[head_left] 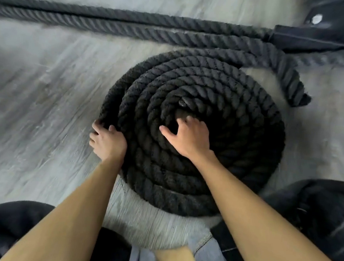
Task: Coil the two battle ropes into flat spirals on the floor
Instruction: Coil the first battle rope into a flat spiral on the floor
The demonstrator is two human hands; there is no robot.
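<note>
The coiled rope (240, 126) lies flat on the floor (46, 77) right in front of you, a thick black spiral of several tight turns with its inner tip showing at the centre. Your right hand (189, 138) lies palm down on the inner turns, unclenched, thumb spread wide and fingertips bent down into the middle; it presses on the rope and grips nothing. Your left hand (106, 140) is at the coil's left edge, fingers curled around the outermost turn and clasping it where it meets the floor.

Beyond the coil, two straight lengths of rope (114, 20) run side by side across the floor from the left toward a dark metal base (321, 33) in the far right corner. A curved rope end (293, 82) bends down just beside the coil's far right side and stops in a frayed tip. Your knees in dark trousers (315, 215) frame the coil on both sides.
</note>
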